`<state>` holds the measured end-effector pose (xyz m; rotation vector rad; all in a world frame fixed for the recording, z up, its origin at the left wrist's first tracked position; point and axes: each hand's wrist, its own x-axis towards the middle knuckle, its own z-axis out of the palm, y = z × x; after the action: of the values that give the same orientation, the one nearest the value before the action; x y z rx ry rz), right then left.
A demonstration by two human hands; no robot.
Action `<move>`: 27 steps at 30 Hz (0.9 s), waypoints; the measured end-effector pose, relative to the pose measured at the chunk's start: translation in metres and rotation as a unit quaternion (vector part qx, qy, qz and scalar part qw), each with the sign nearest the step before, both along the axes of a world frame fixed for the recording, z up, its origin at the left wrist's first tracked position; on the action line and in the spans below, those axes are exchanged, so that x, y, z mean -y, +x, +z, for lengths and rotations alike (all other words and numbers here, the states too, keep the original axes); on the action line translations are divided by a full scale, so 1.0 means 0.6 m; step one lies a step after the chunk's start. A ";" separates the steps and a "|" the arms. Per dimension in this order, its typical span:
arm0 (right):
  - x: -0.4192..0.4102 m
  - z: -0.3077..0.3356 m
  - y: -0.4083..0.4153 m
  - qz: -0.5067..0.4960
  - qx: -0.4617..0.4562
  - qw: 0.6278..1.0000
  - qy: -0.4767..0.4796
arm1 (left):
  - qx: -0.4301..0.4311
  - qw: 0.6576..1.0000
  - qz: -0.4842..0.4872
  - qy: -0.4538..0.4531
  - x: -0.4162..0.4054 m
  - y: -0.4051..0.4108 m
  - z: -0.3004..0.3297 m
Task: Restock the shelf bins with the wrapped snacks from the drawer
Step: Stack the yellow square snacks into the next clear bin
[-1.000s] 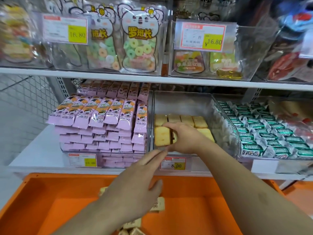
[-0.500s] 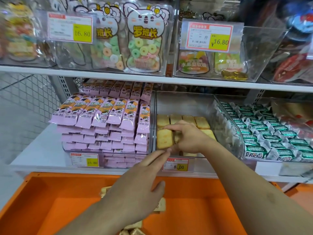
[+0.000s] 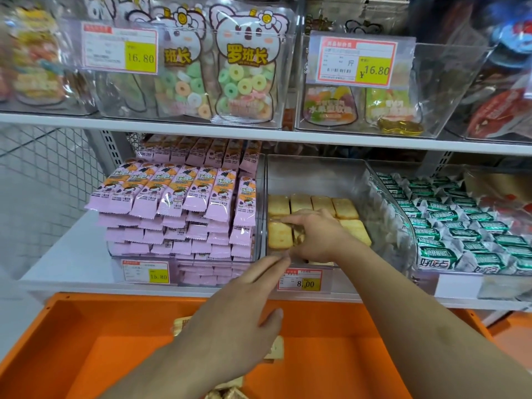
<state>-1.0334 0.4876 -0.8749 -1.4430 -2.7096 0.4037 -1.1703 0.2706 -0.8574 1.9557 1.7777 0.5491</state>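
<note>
The person's right hand reaches into the clear middle bin on the lower shelf, its fingers curled down onto the wrapped biscuit snacks lying there in rows; it seems to pinch one packet near the front of the bin, though the exact grip is hidden under the hand. The left hand hangs nearer, over the orange drawer, with its fingers straight and relaxed and holding nothing; the fingertips point toward the bin's front edge, just beside the yellow price tag. A few more wrapped snacks lie on the drawer floor, partly covered by the left hand and forearm. To the left of the middle bin stands a bin stacked high with pink-wrapped bars, and to the right a bin filled with green-and-white packets. On the upper shelf, clear bins hold bags of ring candies with a cartoon animal on them, and to their right jelly pouches behind a price label.
</note>
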 end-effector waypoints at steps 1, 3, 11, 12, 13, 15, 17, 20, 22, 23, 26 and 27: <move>-0.001 -0.003 -0.001 0.000 0.000 1.000 -0.005 | -0.001 1.000 0.001 -0.001 0.000 0.000 -0.001; -0.002 -0.009 0.001 0.011 -0.001 1.000 -0.010 | -0.003 1.000 0.002 -0.003 0.000 -0.001 -0.001; -0.015 -0.008 0.014 0.078 -0.056 0.995 -0.027 | -0.011 1.000 0.002 -0.008 -0.001 0.000 -0.001; -0.015 -0.007 0.014 0.074 -0.046 0.996 -0.027 | -0.013 1.000 0.003 -0.009 -0.002 0.000 -0.001; -0.014 -0.004 0.013 0.067 -0.033 0.997 -0.026 | -0.015 1.000 0.004 -0.009 -0.002 0.001 -0.001; -0.005 0.006 0.011 0.058 0.005 0.998 -0.021 | -0.016 1.000 0.003 -0.011 -0.002 0.000 -0.002; 0.001 0.011 0.010 0.049 0.024 0.998 -0.036 | -0.015 1.000 0.001 -0.013 0.000 -0.001 -0.003; 0.002 0.003 0.013 0.033 0.017 0.998 -0.052 | -0.021 1.000 -0.001 -0.016 0.001 -0.002 -0.002; -0.004 0.006 0.020 0.028 -0.004 0.998 -0.056 | -0.026 0.999 -0.002 -0.020 0.001 -0.003 0.000; -0.008 0.012 0.026 0.025 -0.015 0.998 -0.062 | -0.028 0.999 -0.002 -0.021 0.001 -0.003 0.001; -0.019 0.032 0.053 0.028 -0.010 0.996 -0.081 | -0.031 0.999 -0.005 -0.022 0.001 -0.002 0.000; -0.020 0.036 0.061 0.033 0.001 0.996 -0.083 | -0.032 0.999 -0.005 -0.021 0.001 -0.002 -0.001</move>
<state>-0.9969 0.4995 -0.8531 -1.3934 -2.7895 0.6449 -1.1713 0.2698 -0.8582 1.9720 1.8030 0.4462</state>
